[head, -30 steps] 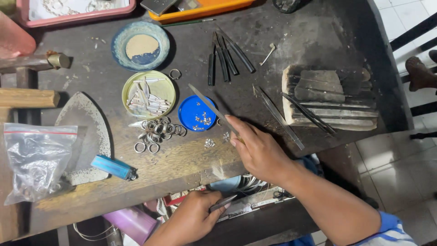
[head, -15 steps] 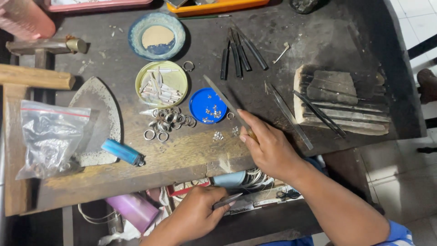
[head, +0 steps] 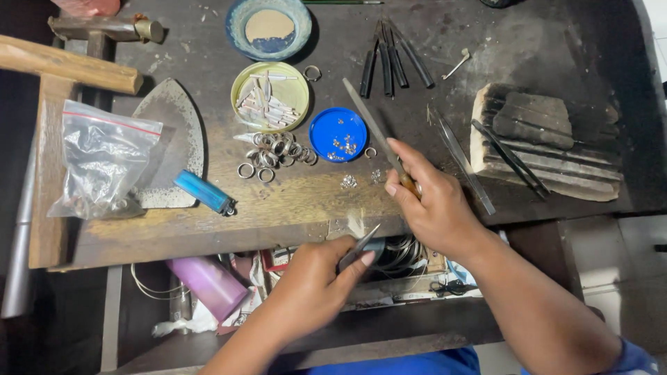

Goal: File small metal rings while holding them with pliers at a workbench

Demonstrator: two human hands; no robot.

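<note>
At the far left I see a clear plastic zip bag with a red strip point(head: 104, 167) lying on the dark wooden table point(head: 208, 222), with a wedge-shaped grey metal plate point(head: 174, 149) just beside it and a small blue lighter point(head: 203, 192) near the plate's right edge. Further right sits a round yellow-green tin of small silver pieces point(head: 271, 96), and near it a loose cluster of silver rings point(head: 274, 153). Next comes a round blue lid holding tiny stones point(head: 338, 134).

My left hand point(head: 316, 285) is near the table's front edge, over an open drawer, its fingers closed on slim metal tweezers point(head: 361, 246) (I cannot tell what, if anything, sits in the tips). My right hand point(head: 434, 201) rests on the table edge just right of the lid, fingers wrapped around a long thin metal file with a wooden handle point(head: 372, 121) that points far-left toward the tin. At the far right lies a charred grooved wooden block point(head: 542, 142).
</note>
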